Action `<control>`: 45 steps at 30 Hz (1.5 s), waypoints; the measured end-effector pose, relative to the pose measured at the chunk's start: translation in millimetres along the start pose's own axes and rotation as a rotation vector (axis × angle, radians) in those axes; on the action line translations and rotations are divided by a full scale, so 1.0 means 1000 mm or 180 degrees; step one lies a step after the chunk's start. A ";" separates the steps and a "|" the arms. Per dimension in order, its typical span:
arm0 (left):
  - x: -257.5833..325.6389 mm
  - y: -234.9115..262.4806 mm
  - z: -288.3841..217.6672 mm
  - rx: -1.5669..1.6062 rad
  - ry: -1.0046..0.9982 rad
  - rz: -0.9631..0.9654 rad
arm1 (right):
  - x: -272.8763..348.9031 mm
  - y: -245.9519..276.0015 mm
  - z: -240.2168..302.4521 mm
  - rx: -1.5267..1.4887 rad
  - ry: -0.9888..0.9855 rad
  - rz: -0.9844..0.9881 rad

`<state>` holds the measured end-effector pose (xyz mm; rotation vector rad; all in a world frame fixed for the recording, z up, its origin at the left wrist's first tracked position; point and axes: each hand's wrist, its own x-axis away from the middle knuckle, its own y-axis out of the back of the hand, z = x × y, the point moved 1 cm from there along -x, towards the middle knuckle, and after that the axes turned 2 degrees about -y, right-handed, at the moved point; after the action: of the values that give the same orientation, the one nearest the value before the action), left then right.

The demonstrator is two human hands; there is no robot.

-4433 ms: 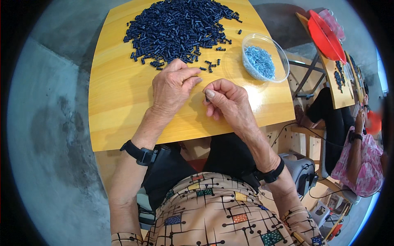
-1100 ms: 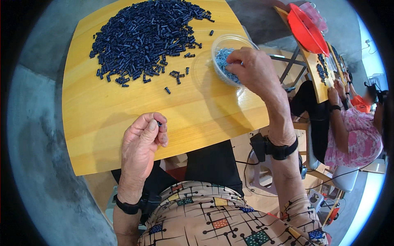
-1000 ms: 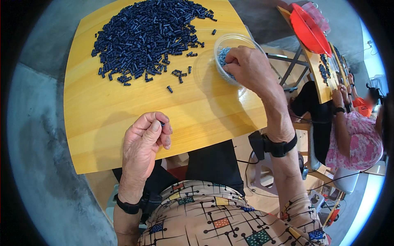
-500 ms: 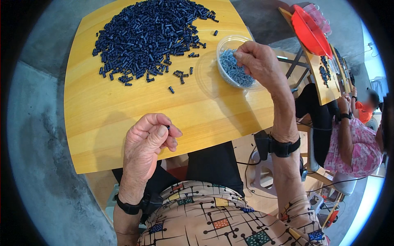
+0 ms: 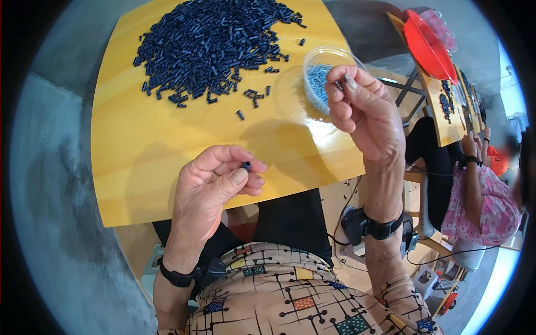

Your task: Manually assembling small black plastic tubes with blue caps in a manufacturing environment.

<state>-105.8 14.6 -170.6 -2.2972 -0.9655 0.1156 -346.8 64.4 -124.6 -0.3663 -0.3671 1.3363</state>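
Note:
My left hand (image 5: 215, 181) is over the near edge of the yellow table (image 5: 151, 139), pinching a small dark blue tube (image 5: 246, 165) between thumb and fingertips. My right hand (image 5: 363, 111) is raised beside the clear round bowl (image 5: 312, 62) of small light blue pieces, pinching a tiny piece (image 5: 336, 84) between thumb and forefinger. A large heap of dark blue tubes (image 5: 209, 39) covers the far part of the table, with a few strays (image 5: 248, 100) near its front.
To the right, another person in a pink flowered top (image 5: 483, 195) sits at a second yellow table (image 5: 446, 89) with a red bowl (image 5: 429, 44) and dark pieces. Grey concrete floor (image 5: 50, 184) lies left. Cables and gear sit under the right side.
My right hand has lifted out of the clear bowl with a tiny piece and come back toward me. My left hand has stayed near the table's front edge, still pinching its tube.

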 end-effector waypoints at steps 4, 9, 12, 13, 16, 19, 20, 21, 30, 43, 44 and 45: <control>0.004 -0.003 -0.003 -0.0209 -0.0040 -0.0083 | 0.011 -0.016 -0.014 -0.0241 -0.0136 0.0300; 0.012 -0.005 -0.009 -0.0385 -0.0113 -0.0169 | 0.022 -0.034 -0.033 -0.0120 -0.0399 0.0336; 0.018 -0.005 -0.009 -0.0362 -0.0226 -0.0239 | 0.027 -0.045 -0.044 -0.0149 -0.0532 0.0360; 0.020 -0.004 -0.009 -0.0366 -0.0269 -0.0217 | 0.028 -0.048 -0.047 -0.0165 -0.0575 0.0348; 0.028 -0.001 -0.009 -0.0594 -0.0464 -0.0304 | 0.032 -0.057 -0.057 -0.0283 -0.0713 0.0375; 0.037 0.004 -0.010 -0.0977 -0.0708 -0.0330 | 0.034 -0.064 -0.066 -0.0423 -0.0817 0.0494; 0.039 0.005 -0.009 -0.0980 -0.0703 -0.0340 | 0.036 -0.067 -0.068 -0.0445 -0.0847 0.0541; 0.041 0.005 -0.009 -0.1114 -0.0841 -0.0343 | 0.037 -0.070 -0.070 -0.0466 -0.0876 0.0589; 0.056 0.007 -0.006 -0.1412 -0.1100 -0.0463 | 0.048 -0.081 -0.081 -0.0568 -0.1080 0.0646; 0.063 0.008 0.000 -0.1441 -0.1082 -0.0692 | 0.055 -0.081 -0.091 -0.0672 -0.1061 0.0678; 0.064 0.009 0.001 -0.1441 -0.1081 -0.0688 | 0.055 -0.081 -0.090 -0.0672 -0.1059 0.0675; 0.064 0.012 0.001 -0.1403 -0.1019 -0.0717 | 0.056 -0.082 -0.090 -0.0698 -0.1098 0.0631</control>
<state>-52.6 51.8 -168.4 -2.5914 -1.5355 0.1958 -223.3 99.4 -164.5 -0.3605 -0.7861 1.5615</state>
